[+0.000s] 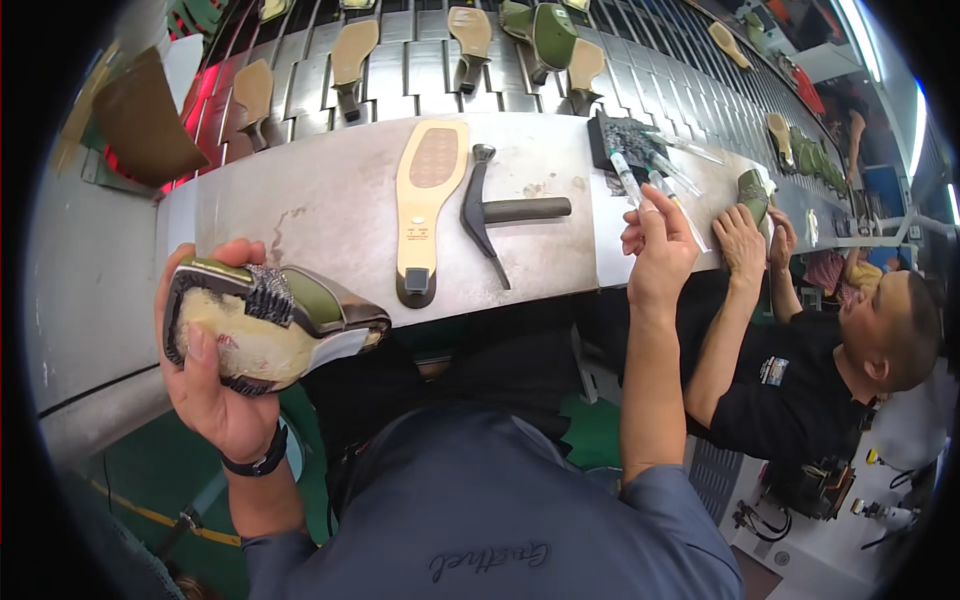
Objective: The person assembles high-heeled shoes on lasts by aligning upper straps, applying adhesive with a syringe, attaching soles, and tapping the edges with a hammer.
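Brown panel (145, 118): upright at the far left, slightly curved, beside the slatted line.
Left hand (215, 385): clamped on a green shoe upper, with thumb pressed across the underside and fingers wrapped round the far side; dark band (258, 458) at the wrist.
Green shoe upper (262, 335): held in the left hand at the worktable's near left edge, tilted, with cream underside turned to view; dark textured trim around the rim, white strip toward the right end.
Worktable (330, 205): pale, marked with brown stains.
Slatted line (405, 82): metallic, along the worktable's far side, carrying tan soles (355, 52) and a green shoe (553, 40).
Beige sole (425, 195): flat on the worktable, lengthwise, with a dark heel piece at the near end.
Hammer (525, 209): just right of the beige sole, head end toward it, handle pointing right.
Black block (604, 140): near the far edge, with several clear tubes (680, 172) lying beside it.
Green-tipped tube (624, 178): slanted between block and right hand.
Right hand (662, 240): pinched on the tube's near end, thumb and forefinger together, other fingers curled.
Co-worker's hands (742, 245): at another green shoe (752, 195), far right.
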Available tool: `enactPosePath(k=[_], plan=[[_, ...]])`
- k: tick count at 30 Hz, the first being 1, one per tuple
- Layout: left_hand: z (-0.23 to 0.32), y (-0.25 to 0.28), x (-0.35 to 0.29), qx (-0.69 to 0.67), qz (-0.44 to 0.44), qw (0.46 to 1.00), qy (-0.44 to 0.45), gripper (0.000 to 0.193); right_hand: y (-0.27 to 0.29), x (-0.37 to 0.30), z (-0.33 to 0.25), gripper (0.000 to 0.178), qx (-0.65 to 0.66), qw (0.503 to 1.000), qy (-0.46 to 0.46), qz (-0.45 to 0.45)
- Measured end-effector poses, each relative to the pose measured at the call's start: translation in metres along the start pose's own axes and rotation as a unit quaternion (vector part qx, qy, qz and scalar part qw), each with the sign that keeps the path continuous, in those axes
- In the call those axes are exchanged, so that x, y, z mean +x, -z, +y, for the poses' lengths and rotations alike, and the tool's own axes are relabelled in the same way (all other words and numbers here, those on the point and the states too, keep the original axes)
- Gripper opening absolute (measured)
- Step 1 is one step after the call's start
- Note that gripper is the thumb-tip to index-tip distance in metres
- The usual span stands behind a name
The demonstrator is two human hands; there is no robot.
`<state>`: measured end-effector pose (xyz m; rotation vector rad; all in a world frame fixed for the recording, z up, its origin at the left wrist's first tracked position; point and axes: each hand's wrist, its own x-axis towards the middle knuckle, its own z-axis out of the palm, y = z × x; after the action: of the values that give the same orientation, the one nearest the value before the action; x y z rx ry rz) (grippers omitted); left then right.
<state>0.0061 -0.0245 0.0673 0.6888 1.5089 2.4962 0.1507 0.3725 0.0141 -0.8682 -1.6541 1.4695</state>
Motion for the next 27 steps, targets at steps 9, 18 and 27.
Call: enactPosePath(k=[9, 18, 27], plan=[[-0.002, 0.001, 0.002, 0.002, 0.002, 1.000, 0.005, 0.063, 0.002, 0.003, -0.013, 0.027, -0.055, 0.996, 0.050, 0.053], [0.006, -0.017, 0.002, 0.008, 0.041, 0.999, -0.001, 0.065, -0.002, -0.041, -0.042, 0.053, -0.382, 0.892, 0.233, 0.068], [0.023, -0.024, 0.001, 0.046, -0.026, 0.997, 0.056, 0.064, -0.121, -0.102, -0.107, 0.035, -0.014, 0.880, 0.268, -0.391]])
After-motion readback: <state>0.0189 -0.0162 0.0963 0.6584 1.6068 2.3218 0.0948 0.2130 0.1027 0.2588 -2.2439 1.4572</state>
